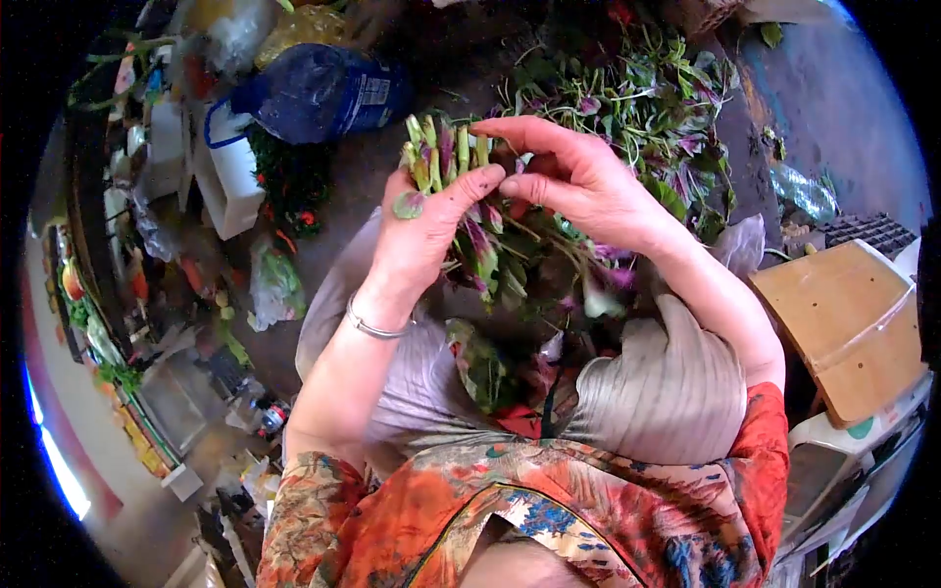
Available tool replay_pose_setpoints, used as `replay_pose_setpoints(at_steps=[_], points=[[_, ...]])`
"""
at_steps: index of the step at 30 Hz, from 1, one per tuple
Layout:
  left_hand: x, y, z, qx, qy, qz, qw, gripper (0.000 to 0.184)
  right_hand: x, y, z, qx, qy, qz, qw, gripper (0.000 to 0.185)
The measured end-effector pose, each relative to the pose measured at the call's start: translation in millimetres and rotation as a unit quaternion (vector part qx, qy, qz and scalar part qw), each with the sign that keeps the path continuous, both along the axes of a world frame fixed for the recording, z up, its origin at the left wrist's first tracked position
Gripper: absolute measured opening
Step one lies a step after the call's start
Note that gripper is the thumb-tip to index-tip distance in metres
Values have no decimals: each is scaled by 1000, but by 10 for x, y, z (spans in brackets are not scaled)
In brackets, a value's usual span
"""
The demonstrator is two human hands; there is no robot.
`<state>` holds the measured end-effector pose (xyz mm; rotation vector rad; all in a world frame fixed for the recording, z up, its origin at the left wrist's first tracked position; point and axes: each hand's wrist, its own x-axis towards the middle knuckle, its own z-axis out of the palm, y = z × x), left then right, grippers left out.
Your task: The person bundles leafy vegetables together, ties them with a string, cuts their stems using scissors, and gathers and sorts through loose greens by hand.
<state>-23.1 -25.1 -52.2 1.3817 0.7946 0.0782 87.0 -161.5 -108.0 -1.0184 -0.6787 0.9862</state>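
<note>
My left hand (417,230) is wrapped round a bunch of leafy greens (480,250). Their cut stem ends point up and away from me, and the purple and green leaves hang below the fist. My right hand (578,176) is curled against the right side of the same bunch. Its index finger touches the stem tops, and its thumb lies close to my left thumb. Greens show between those right fingers, though their exact grip is partly hidden. A heap of loose purple-green leafy greens (676,127) lies beyond my right hand.
A large blue plastic water jug (328,93) lies beyond my left hand. Left of my knees are a white box (227,181) and a plastic bag (277,284) with greens. A wooden stool-like board (838,318) is at the right, near a black crate (867,230).
</note>
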Motion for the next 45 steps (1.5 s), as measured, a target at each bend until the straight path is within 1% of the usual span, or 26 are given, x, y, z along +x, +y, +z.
replay_pose_setpoints(at_steps=[1,4,5,6,8,9,10,12,13,14,16,17,22,24,26,28,32,34,35,38,39,40,41,42,44,45], points=[[3,22,8,0,10,2,1000,21,27,6,-74,-46,-47,4,998,39],[5,20,37,-20,41,-6,999,23,105,-75,-101,-67,-4,36,997,12],[3,17,30,-26,38,-9,999,23,120,-82,-113,-102,-48,-33,993,5],[5,15,34,-31,33,-11,999,23,210,-114,-189,-152,-287,-104,940,17],[19,18,53,-27,31,1,999,21,193,-164,-212,-212,-552,-229,773,29],[14,38,33,-20,25,14,999,20,203,-188,-221,-200,-473,-168,841,35],[6,56,23,-15,20,28,999,19,167,-183,-178,-168,-461,-164,856,32],[2,76,14,-12,33,31,999,18,184,-152,-171,-94,-280,13,955,32],[5,86,-9,-15,18,44,999,17,88,-139,-189,-47,-287,-8,957,35],[6,99,-23,-17,2,58,998,17,36,-123,-190,-72,-295,14,953,25],[-14,111,-35,-47,4,54,997,20,-8,-88,-210,-133,-183,20,974,22],[-13,106,-35,-37,11,38,999,23,-16,-79,-220,-132,-183,21,974,22],[7,51,-5,-63,33,0,997,27,-43,-70,-224,-71,-182,-21,981,16],[23,37,30,-58,84,17,995,27,-92,-34,-312,33,-243,-38,969,18],[-41,83,-27,-54,63,8,996,23,-44,-50,-235,-43,-240,40,969,29],[-51,60,-21,-28,47,-11,998,20,-83,-49,-325,-60,-150,54,985,31],[-143,84,-77,-95,51,-55,993,14,-115,-64,-332,-93,-83,61,990,29],[-102,38,-27,-45,9,-82,996,11,-92,-62,-315,-93,-83,53,991,19],[-110,66,-8,-54,0,-88,995,10,-68,-68,-300,-123,-159,-7,979,16],[-122,39,109,-67,-18,-82,994,16,-13,-73,-710,-142,-155,-81,974,10],[-106,17,161,-68,-23,-101,992,18,105,-93,-862,-167,-217,-104,956,10],[-92,-2,204,-70,-27,-119,990,20,252,-138,-1050,-191,-286,-128,930,16],[-111,17,188,-54,-27,-141,988,23,368,-203,-1094,-288,-273,-162,903,24],[-116,1,192,-60,-28,-148,987,23,497,-320,-1497,-290,-321,-199,879,35],[-129,26,192,-106,-14,-148,983,22,654,-506,-1818,-421,-467,-223,746,44],[-146,3,203,-102,-16,-128,986,20,712,-612,-2091,-424,-426,-221,768,41]])
